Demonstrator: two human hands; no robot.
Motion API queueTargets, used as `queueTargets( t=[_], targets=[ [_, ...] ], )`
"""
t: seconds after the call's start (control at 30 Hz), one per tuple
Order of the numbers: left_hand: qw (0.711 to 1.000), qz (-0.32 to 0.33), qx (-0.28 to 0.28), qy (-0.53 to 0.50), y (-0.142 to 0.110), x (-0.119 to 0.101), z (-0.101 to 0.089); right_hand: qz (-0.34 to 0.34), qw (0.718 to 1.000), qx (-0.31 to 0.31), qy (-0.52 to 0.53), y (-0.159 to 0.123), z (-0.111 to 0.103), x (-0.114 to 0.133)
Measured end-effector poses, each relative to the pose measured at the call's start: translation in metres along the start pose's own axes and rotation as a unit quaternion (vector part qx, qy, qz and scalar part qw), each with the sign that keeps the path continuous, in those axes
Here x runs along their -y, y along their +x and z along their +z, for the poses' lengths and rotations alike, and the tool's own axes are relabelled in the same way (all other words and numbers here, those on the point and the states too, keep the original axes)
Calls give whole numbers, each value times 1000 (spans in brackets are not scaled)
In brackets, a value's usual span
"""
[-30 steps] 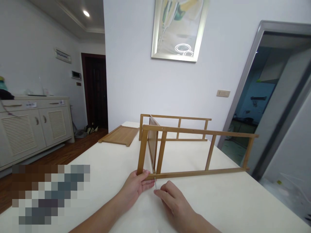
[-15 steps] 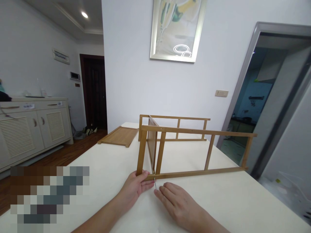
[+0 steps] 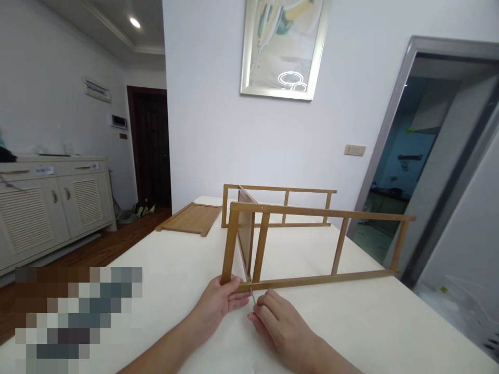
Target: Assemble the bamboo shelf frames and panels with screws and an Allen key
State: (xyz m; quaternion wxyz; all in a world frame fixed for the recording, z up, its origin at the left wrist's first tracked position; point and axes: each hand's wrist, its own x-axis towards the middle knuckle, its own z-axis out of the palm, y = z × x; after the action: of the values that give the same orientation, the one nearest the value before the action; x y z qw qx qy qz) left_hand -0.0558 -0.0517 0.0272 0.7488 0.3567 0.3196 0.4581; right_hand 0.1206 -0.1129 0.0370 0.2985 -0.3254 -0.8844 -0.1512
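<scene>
My left hand [image 3: 223, 301] grips the near lower corner of a wooden side frame [image 3: 296, 282], thumb on top and fingers underneath. The frame stands on its long edge on the table, with short rungs between two rails. My right hand [image 3: 283, 327] is closed round a thin metal hex key [image 3: 253, 297], whose tip meets the lower rail just beside my left fingertips. Part of the key is hidden by my fingers. An upright wooden panel [image 3: 245, 228] joins this frame to a second, matching frame [image 3: 307, 190] behind it.
Another flat wooden panel [image 3: 191, 219] lies on the white table [image 3: 167, 275] at the back left. Clear plastic wrapping [image 3: 460, 301] is beyond the right table edge. A white cabinet [image 3: 54, 192] stands on the left, and a doorway opens at the right.
The near frame has shifted slightly right, with my left hand still on it. My right hand has turned and its fingers have moved up along the hex key.
</scene>
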Motion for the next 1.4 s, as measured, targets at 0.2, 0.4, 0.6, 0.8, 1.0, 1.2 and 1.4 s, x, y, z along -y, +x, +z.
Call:
queueTargets(
  t=[0.2,0.4,0.6,0.8,1.0,1.2,1.4],
  targets=[
    [1000,-1,5,5,0,-1,0,202,958,-30,201,1,7,4],
    [1000,8,17,-10,2,1,-3,344,838,-50,420,0,13,7],
    [1000,8,2,-25,0,0,-2,262,921,-41,284,-9,13,3],
    [1000,8,-9,-27,-2,-1,0,43,998,-38,27,-4,0,0],
    [999,9,-25,-32,-2,0,1,-28,989,-21,-141,3,-8,2],
    [998,14,-35,-42,-1,0,2,-51,977,-12,-208,-2,-2,3],
    [998,10,-34,-44,-2,0,3,141,989,-23,-21,-6,20,5]
  ],
)
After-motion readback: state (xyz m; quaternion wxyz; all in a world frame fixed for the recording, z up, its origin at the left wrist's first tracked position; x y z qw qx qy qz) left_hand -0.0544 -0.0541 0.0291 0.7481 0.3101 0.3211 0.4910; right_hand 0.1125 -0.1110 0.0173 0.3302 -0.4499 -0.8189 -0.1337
